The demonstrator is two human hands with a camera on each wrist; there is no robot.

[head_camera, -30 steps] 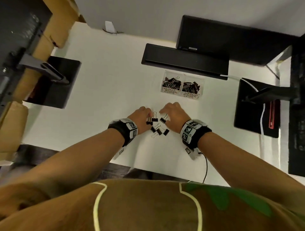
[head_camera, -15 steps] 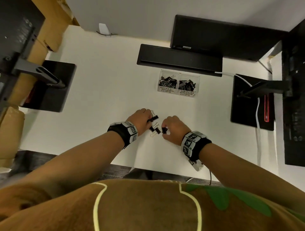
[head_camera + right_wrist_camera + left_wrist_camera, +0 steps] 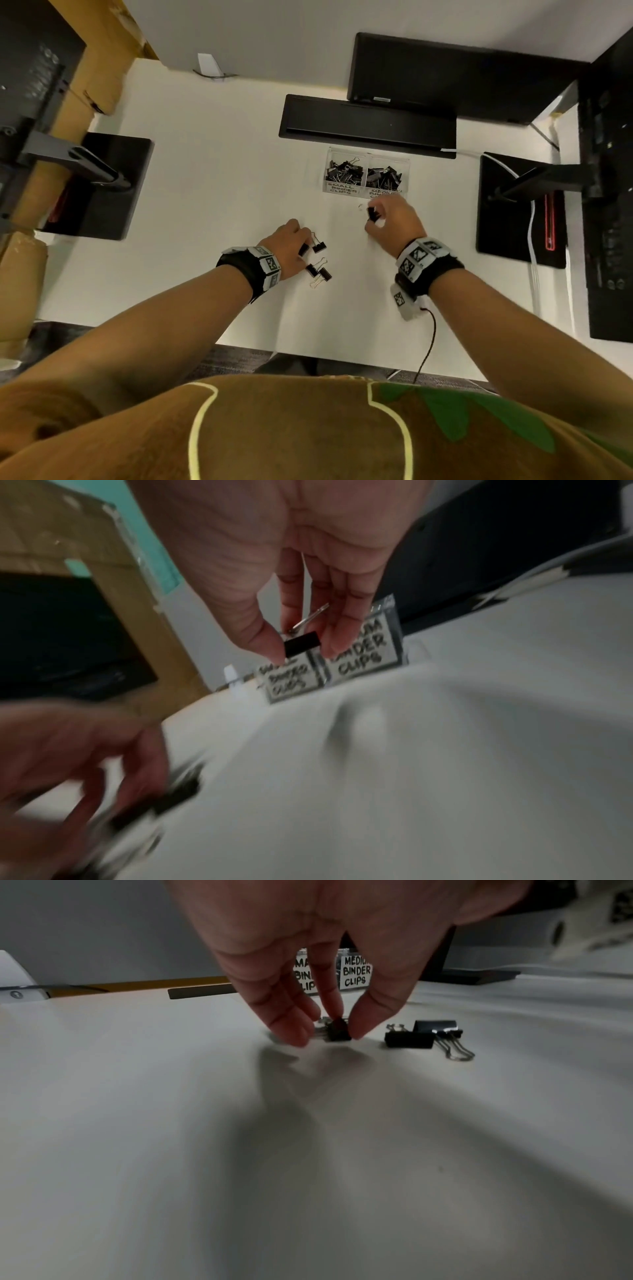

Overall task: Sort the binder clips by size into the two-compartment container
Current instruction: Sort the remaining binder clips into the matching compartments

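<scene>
A clear two-compartment container (image 3: 366,190) stands mid-table, labelled SMALL BINDER CLIPS on the left and MEDIUM BINDER CLIPS on the right; both halves hold several black clips. My right hand (image 3: 371,216) pinches a black binder clip (image 3: 301,646) between thumb and fingers, lifted just in front of the container's labels. My left hand (image 3: 327,1037) is down on the white table (image 3: 205,205), pinching a small black clip (image 3: 337,1031). Three more loose clips lie beside that hand: one (image 3: 319,246) by the fingertips and a touching pair (image 3: 318,272) nearer me.
A long black bar (image 3: 366,126) lies right behind the container. Black monitor bases sit at the left (image 3: 102,188) and right (image 3: 520,209), with a white cable (image 3: 532,240) over the right one. A cardboard box (image 3: 85,68) stands at the far left.
My right hand has taken a clip from the loose pile and carried it up and away toward the container. My left hand has stayed at the pile and closed its fingers on a small clip.
</scene>
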